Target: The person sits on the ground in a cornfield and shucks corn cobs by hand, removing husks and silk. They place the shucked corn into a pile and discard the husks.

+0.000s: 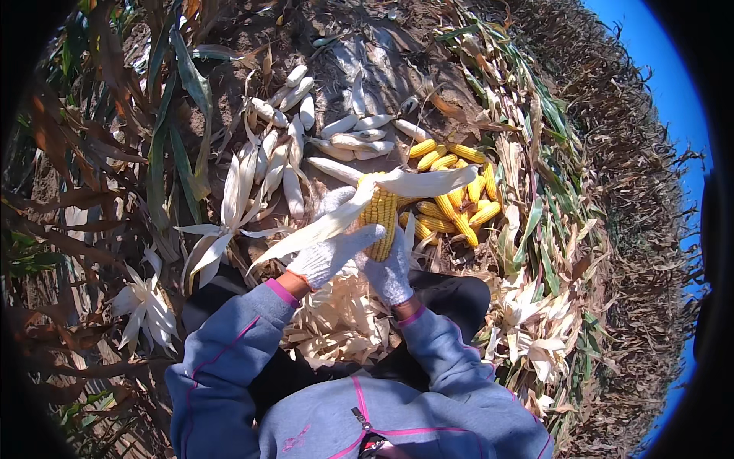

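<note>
A yellow ear of corn [378, 215] is held up before me with its kernels bared. Pale husk leaves spread from it, one strip [324, 228] towards the lower left and another [430, 182] towards the right. My left hand [332, 257], in a white knitted glove, grips the ear from the left with the thumb across its lower part. The husk strip hides some of its fingers. Also gloved, my right hand [391, 275] wraps the ear's lower end from the right.
Husked yellow ears [453, 195] are heaped at the right. Ears in pale husks [355, 137] lie ahead and to the left on the soil. Loose husks [344, 315] cover the ground between my legs. Dry cornstalks [539, 143] line the right side, and leafy stalks [166, 126] the left.
</note>
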`<action>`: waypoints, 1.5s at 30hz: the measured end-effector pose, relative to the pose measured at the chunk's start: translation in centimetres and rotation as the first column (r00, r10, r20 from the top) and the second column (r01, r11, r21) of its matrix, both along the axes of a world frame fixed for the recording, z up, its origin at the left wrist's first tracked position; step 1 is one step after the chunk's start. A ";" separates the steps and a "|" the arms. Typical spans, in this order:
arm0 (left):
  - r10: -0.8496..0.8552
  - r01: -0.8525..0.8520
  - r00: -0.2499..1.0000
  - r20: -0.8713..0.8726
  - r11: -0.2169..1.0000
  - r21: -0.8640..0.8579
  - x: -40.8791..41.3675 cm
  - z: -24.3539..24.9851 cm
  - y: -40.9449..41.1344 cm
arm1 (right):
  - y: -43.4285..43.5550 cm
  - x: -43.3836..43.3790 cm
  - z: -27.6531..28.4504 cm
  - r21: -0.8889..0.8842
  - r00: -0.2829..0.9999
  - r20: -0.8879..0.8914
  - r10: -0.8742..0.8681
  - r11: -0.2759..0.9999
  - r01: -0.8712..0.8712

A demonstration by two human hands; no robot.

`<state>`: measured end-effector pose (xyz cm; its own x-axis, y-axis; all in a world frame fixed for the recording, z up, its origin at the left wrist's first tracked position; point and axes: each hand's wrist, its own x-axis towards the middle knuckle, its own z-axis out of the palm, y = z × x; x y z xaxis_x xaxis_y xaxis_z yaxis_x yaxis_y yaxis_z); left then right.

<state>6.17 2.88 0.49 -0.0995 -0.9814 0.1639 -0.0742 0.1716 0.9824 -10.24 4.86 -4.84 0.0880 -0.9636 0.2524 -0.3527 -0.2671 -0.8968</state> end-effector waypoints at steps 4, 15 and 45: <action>-0.054 0.057 0.993 -0.109 0.998 0.028 -0.8 0.8 0.9 | 1.1 -0.9 1.7 -0.054 0.962 -0.248 0.112 0.990 -0.129; -0.055 0.172 0.885 -0.463 0.961 0.215 -2.5 -0.9 1.1 | -1.6 -1.9 8.8 -0.307 0.951 -0.287 0.111 0.930 -0.201; -0.100 0.314 0.808 -0.581 0.907 0.279 -1.1 1.1 0.8 | -10.8 -1.2 7.4 0.059 0.068 0.997 -0.022 0.777 -0.626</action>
